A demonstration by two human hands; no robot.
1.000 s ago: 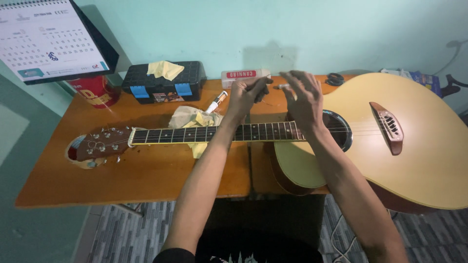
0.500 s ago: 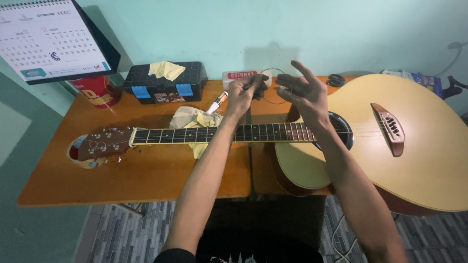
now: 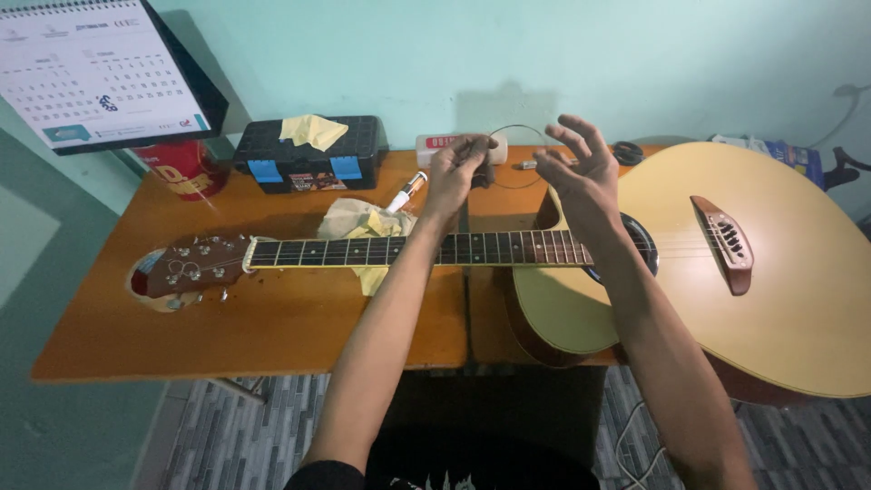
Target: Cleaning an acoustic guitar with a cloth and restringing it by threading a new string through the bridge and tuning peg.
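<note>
Both hands have lifted off the guitar (image 3: 798,272). Left hand (image 3: 456,177) pinches a curved wire string (image 3: 519,128) (thin, faint); right hand (image 3: 581,172) is spread, fingertips at the loop, above the table's (image 3: 272,318) far edge.

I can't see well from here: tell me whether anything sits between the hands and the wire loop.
Nothing does. The left hand pinches the wire loop at one end, the right hand touches its other side, above the guitar.

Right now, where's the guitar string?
In the head view, the thin guitar string arcs in a loop between the left hand and right hand, raised above the guitar neck, at the table's far edge near the wall.
</note>
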